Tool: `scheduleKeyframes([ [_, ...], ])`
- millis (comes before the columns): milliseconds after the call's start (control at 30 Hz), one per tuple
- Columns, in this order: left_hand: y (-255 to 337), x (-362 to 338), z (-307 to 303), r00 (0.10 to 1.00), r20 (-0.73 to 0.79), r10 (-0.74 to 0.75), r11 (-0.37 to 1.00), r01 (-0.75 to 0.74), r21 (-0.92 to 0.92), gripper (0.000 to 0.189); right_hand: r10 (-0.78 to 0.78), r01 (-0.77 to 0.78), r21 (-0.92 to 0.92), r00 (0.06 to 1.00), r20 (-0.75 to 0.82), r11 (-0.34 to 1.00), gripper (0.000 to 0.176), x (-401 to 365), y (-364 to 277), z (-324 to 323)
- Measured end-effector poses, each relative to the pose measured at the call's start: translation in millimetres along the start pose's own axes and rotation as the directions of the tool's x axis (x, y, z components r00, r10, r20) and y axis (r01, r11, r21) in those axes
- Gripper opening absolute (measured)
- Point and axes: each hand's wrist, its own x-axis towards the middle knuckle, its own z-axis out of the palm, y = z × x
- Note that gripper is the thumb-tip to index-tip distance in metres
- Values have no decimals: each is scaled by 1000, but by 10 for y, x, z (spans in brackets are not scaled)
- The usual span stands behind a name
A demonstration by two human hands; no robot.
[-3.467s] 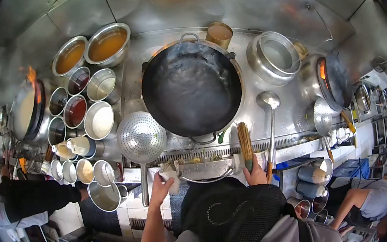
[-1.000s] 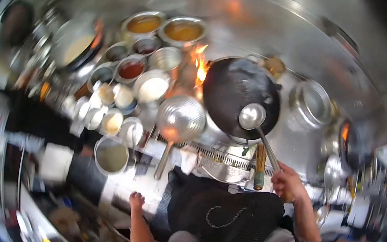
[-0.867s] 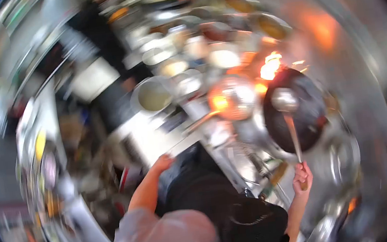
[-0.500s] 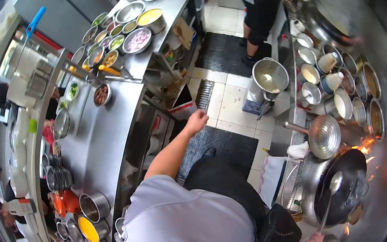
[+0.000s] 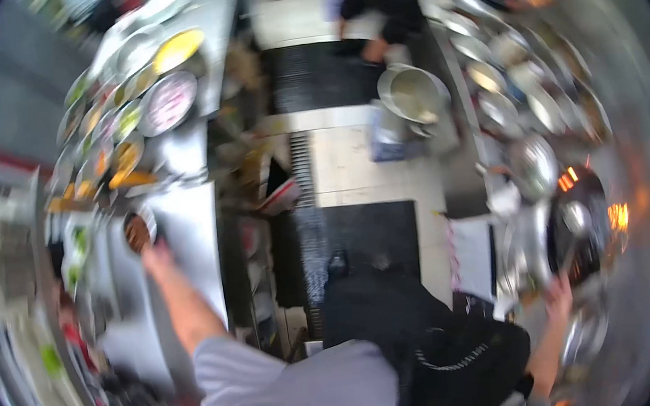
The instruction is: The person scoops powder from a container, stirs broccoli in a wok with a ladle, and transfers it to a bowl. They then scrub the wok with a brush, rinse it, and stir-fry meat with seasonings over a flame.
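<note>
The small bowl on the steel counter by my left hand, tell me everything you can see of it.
The small bowl is round, looks like metal with a pale rim, and holds something dark brown that blur keeps from being identified. It stands upright on the steel counter, apart from the larger bowls farther along. The left hand is at its near rim, but the blur hides whether the fingers touch it.

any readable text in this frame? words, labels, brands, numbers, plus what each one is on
None can be read: the whole head view is motion-blurred.
Pale dotted mark on the black apron: too blurred to tell whether it is lettering.
Ingredient bowls on the steel counter: no label visible.
</note>
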Motion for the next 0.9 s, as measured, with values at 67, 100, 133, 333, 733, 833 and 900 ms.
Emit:
scheduleKeyframes([
  [67, -17, 580, -455, 954, 225, -196, 976, 167, 142, 39, -59, -85, -325, 910, -410, 942, 14, 300, 205, 131],
  [100, -15, 530, -468, 958, 239, -158, 964, 97, 247, 39, -23, -138, -384, 923, -384, 913, 5, 59, 18, 380],
  [133, 18, 360, -436, 960, 253, -119, 937, 24, 349, 40, 30, -195, -439, 934, -356, 877, 10, -268, -183, 805],
  [333, -589, -1813, -106, 815, 534, -225, 875, -73, 479, 19, 119, -66, 912, 993, 20, 404, 11, -713, -593, 1],
  [733, -2893, -7821, 1355, -327, 584, -743, 663, -244, 708, 42, -20, 54, 83, 931, -364, 995, 29, -888, -257, 321],
  [833, -3468, -8998, 1355, -478, 726, -495, 758, -646, 91, 31, -306, 114, -488, 892, -334, 865, 41, -541, 87, -143],
  [900, -3764, -9560, 1358, -709, 687, -158, 635, -606, -479, 25, -445, 72, -752, 841, -307, 656, 58, -495, 349, -417],
])
